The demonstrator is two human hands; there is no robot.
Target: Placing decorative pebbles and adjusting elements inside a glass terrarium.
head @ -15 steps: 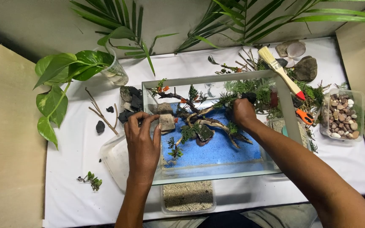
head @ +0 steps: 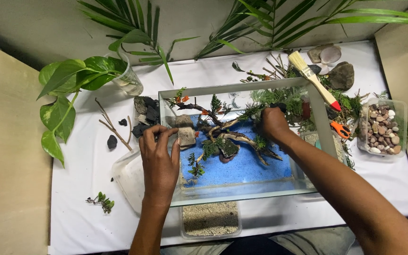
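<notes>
Left hand (head: 159, 163) rests palm-down on the near left wall of the glass tank (head: 318, 118), fingers spread, fingertips curled over the rim and touching a grey stone (head: 185, 136) inside; it is not clamped on anything. Right hand (head: 273, 123) reaches into the tank from the right, fingers drawn together on a dark tool (head: 279, 106) at the green plants (head: 279, 97) by the rear wall. Tank floor is blue gravel (head: 242, 165), bearing a branching piece of driftwood (head: 234, 137) with small plants on it.

Surface: counter (head: 81, 208) covered in white sheeting, set against a dull wall, with tan panels to either side. On it, left of the tank: dark rocks (head: 145, 115), twigs (head: 112, 125), a clear cup (head: 128, 80) holding a broad-leaved cutting. Behind and right: a paintbrush (head: 313, 79) lying across the tank corner, a grey rock (head: 342, 75), orange-handled scissors (head: 340, 128), a clear tub of pebbles (head: 381, 128). A tray of sand (head: 211, 218) sits at the near edge. Palm fronds (head: 279, 19) overhang the rear.

Change since the earlier frame: the left hand has shifted slightly, fingertips now closer to the stone; the right hand holds the same position among the plants.
</notes>
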